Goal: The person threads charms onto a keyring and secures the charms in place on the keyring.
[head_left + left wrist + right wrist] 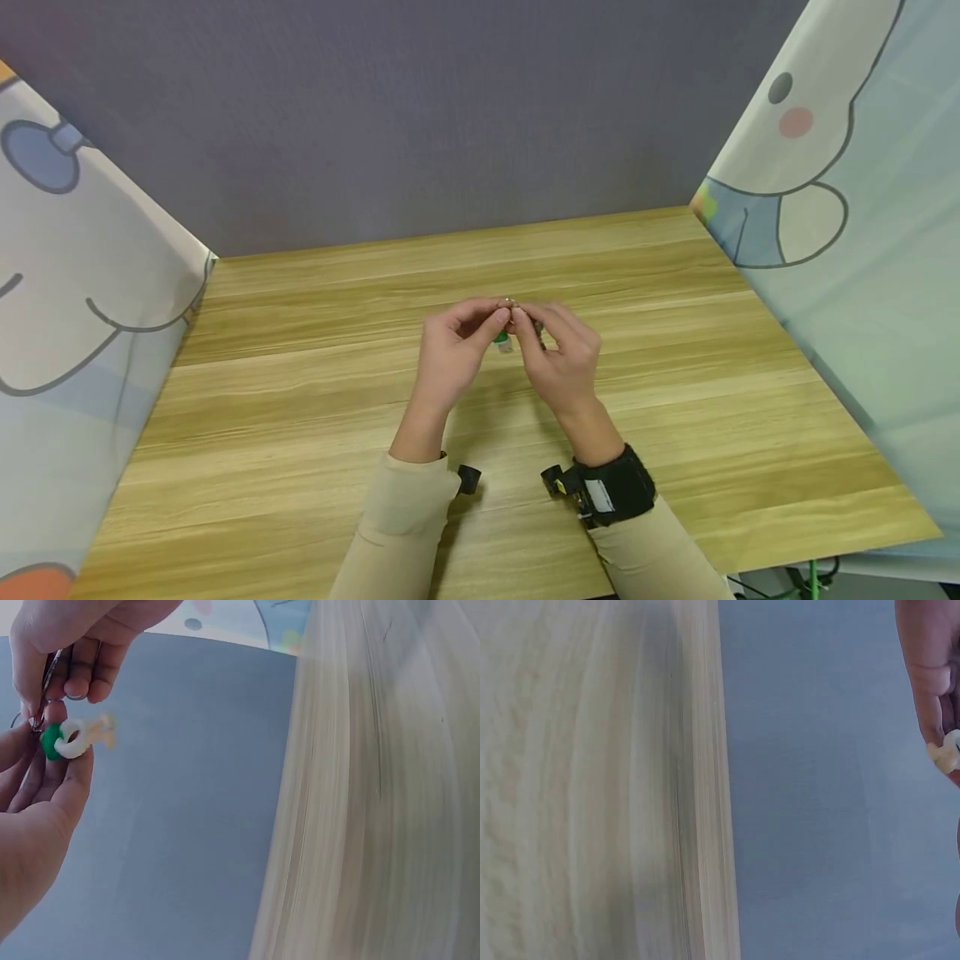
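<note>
Over the middle of the table, my left hand (453, 346) and right hand (562, 354) meet at their fingertips. Together they pinch a small key ring (510, 302), mostly covered by fingers and thumbs. From it hangs a charm (73, 741) of a green link, a white link and a pale yellowish end piece, lying by my left fingers in the left wrist view. A thin shiny metal piece (51, 671) runs under the right hand's fingers; its kind cannot be told. In the right wrist view, only part of a hand (934, 675) and the pale charm end show at the right edge.
A wood-grain table (300, 400) spreads beneath both hands. Behind it stands a grey panel (450, 117), and cartoon-printed curtains (847, 333) flank the sides. Cables (813, 579) show below the table's front right edge.
</note>
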Demonstrator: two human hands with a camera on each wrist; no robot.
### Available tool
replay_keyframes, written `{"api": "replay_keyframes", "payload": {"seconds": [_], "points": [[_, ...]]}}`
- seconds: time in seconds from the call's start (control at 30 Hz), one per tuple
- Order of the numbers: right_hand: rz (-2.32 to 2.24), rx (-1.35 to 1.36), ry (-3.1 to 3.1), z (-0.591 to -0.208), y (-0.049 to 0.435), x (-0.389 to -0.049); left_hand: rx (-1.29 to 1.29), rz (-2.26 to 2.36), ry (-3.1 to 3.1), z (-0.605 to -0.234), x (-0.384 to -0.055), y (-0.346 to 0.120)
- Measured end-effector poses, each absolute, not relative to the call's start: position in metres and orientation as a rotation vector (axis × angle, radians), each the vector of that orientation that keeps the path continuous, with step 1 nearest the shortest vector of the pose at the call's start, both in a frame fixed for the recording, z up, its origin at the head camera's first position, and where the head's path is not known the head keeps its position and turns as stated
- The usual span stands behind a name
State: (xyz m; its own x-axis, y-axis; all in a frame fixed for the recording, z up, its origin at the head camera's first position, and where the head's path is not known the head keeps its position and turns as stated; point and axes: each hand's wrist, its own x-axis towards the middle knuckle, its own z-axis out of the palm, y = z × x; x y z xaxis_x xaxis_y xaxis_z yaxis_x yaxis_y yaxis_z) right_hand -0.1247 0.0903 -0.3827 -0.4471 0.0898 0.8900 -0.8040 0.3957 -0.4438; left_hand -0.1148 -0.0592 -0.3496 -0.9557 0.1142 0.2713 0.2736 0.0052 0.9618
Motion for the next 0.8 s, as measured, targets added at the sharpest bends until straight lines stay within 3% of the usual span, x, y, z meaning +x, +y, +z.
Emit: {"api": "replay_keyframes", "payload": {"seconds": [0.33,0.57,0.8], "points": [[1.059,0.74,-1.813,-0.384,0.096,-0.127,-0.353,-1.721,-2.318,-0.346,-0.113,-0.062],[0.987,0.851,-1.904,-0.379,0.108,-0.13,-0.671,-0.954,-2.405,-0.341,-0.113,-0.067],[0.905,0.956,-2.003,-0.374,0.116,-0.13,-0.796,-0.668,-2.487,-0.334,-0.11,-0.071]]}}
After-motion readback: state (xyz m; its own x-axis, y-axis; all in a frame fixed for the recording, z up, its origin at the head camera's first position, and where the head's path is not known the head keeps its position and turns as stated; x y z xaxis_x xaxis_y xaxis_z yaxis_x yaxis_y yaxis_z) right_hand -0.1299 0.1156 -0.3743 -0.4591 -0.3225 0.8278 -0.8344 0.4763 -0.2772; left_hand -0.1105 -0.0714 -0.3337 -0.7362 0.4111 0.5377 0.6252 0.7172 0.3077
